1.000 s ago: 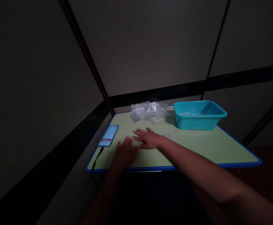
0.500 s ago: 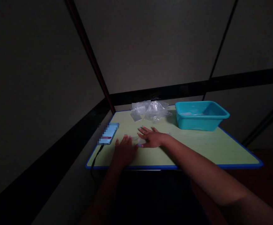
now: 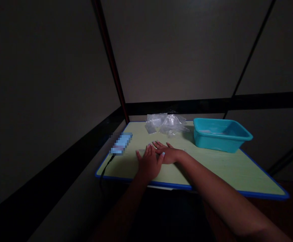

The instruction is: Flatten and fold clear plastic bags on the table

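On a pale-green tabletop (image 3: 232,168), your left hand (image 3: 150,164) and right hand (image 3: 171,154) lie palms down, overlapping in view, fingers outstretched, over a clear plastic piece (image 3: 141,150) partly hidden beneath them.

Room: near-right tabletop (image 3: 227,166) | Blocks: basin (image 3: 217,142), phone (image 3: 121,143); rear, apparently bags (image 3: 173,123)

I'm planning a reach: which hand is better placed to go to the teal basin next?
Probably the right hand: it lies nearer the teal basin, which stands on that side of the table. The left hand is nearer the phone.
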A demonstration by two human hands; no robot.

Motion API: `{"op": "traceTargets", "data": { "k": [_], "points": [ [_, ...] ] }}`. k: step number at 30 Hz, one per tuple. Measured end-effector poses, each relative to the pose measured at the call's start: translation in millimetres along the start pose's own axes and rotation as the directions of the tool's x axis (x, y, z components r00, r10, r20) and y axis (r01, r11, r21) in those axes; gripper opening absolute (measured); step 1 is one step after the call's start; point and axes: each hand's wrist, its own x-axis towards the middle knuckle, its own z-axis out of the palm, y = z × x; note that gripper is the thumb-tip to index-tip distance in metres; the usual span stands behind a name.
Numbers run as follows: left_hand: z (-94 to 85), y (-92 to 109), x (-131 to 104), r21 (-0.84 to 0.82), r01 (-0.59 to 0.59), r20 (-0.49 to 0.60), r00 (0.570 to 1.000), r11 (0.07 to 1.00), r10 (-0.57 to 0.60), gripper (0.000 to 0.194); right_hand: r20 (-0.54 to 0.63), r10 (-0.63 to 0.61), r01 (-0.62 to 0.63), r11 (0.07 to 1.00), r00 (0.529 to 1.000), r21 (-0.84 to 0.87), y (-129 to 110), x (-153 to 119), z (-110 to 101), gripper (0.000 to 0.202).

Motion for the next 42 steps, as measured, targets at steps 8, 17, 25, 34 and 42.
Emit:
{"op": "traceTargets", "data": {
  "k": [8,17,25,34,42],
  "points": [
    [4.2,7,2,0.025,0.072,-0.012,0.997,0.997,-0.071,0.07,0.005,0.005,-0.005,1.0,1.0,0.009,1,1,1,0.076],
    [-2.6,-27,-6,0.207,0.072,-0.009,0.997,0.976,-0.072,0.063,0.014,-0.001,0.001,0.999,1.0,0.038,7,6,4,0.097],
    [-5.6,-18,-1,0.05,-0.063,-0.005,0.998,0.997,0.063,0.057,0.02,0.002,-0.002,1.0,1.0,0.017,6,6,3,0.09],
    [-2.9,-2,9,-0.052,0.024,0.032,0.999,0.998,-0.023,0.061,0.044,-0.005,0.004,1.0,0.999,0.029,5,3,0,0.084],
    [-7.6,-32,4,0.053,0.018,0.07,0.997,0.998,-0.022,0.055,0.04,0.014,-0.017,0.998,0.999,0.062,9,5,3,0.1]
  ]
}}
